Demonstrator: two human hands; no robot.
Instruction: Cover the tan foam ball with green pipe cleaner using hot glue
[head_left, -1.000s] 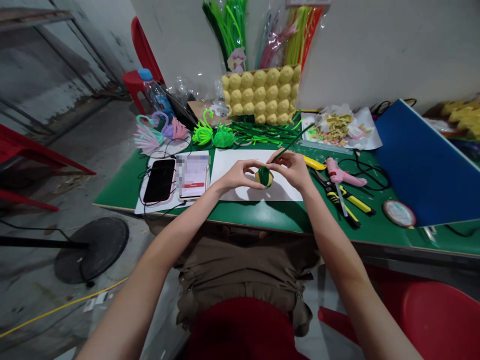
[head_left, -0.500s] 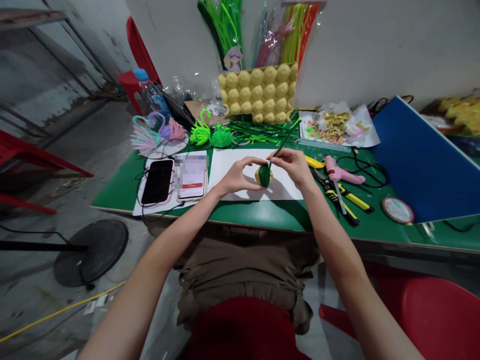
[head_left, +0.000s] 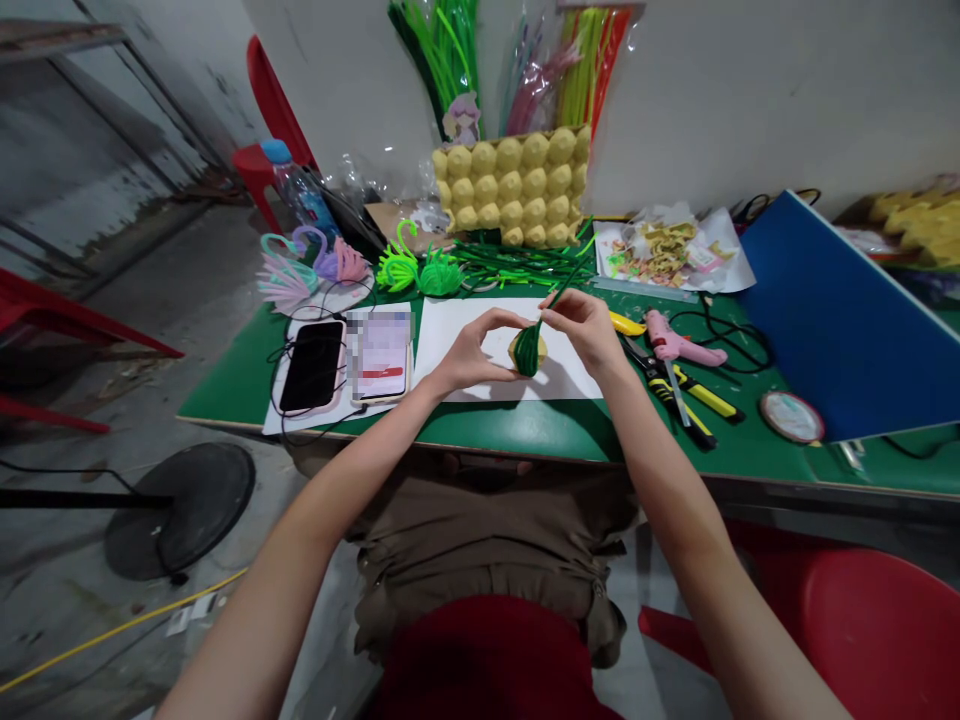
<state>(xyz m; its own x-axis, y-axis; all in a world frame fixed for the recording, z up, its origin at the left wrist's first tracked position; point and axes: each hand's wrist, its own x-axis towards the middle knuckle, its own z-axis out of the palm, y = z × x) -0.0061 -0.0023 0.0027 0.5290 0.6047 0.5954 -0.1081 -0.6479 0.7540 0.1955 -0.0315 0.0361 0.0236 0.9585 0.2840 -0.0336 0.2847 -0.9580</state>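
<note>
Between thumb and fingers, my left hand [head_left: 472, 352] grips a small yellow egg-carton cup [head_left: 516, 350] partly wrapped in dark green pipe cleaner [head_left: 529, 350]. The wrapped strands run from the cup's top to its bottom on the right side. My right hand [head_left: 585, 322] pinches the green pipe cleaner just above the cup, and its loose end sticks up past the fingers. Both hands are over a white sheet of paper [head_left: 442, 310] on the green table [head_left: 517, 425].
Two phones [head_left: 311, 367] lie left on paper. Pipe-cleaner swans [head_left: 405, 260], loose green stems [head_left: 517, 265] and a yellow egg tray [head_left: 514, 185] are behind. To the right are a pink glue gun [head_left: 679, 342], pliers [head_left: 705, 395], a tape roll [head_left: 792, 415] and a blue board [head_left: 847, 330].
The green pipe cleaner at the cup's top now slants towards my right fingers. Both hands keep nearly the same place, while the whole view has shifted slightly.
</note>
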